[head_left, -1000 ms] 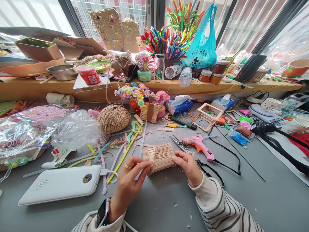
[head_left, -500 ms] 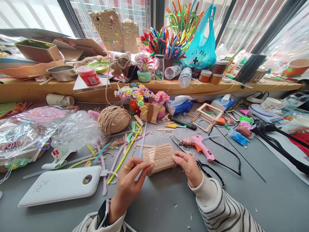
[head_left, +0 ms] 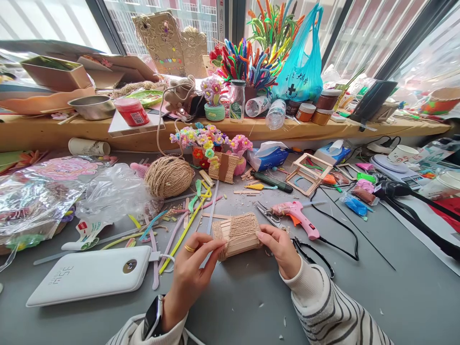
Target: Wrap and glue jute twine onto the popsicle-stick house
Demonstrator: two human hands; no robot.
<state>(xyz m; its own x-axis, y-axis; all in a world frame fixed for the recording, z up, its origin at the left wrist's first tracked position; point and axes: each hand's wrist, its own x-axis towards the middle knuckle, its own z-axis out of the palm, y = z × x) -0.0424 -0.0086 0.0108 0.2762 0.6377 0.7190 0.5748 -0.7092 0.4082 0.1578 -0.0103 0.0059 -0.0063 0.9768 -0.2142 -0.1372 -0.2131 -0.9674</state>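
Observation:
A small craft piece of wooden sticks wrapped in jute twine [head_left: 237,234] lies on the grey table [head_left: 377,306] in front of me. My left hand [head_left: 192,275], with a gold ring and a watch on the wrist, pinches its left end. My right hand [head_left: 282,249], in a striped sleeve, grips its right end with fingers curled. A ball of jute twine [head_left: 168,176] sits behind and to the left. A pink glue gun [head_left: 296,214] and scissors [head_left: 268,215] lie just right of the piece.
A white power bank [head_left: 91,274] lies at the front left. Pipe cleaners [head_left: 179,225], plastic bags [head_left: 53,191], a stick frame [head_left: 309,172], a tissue pack [head_left: 268,157] and cables [head_left: 406,211] crowd the table. A wooden shelf [head_left: 53,132] behind holds jars, bottles and pipe-cleaner flowers.

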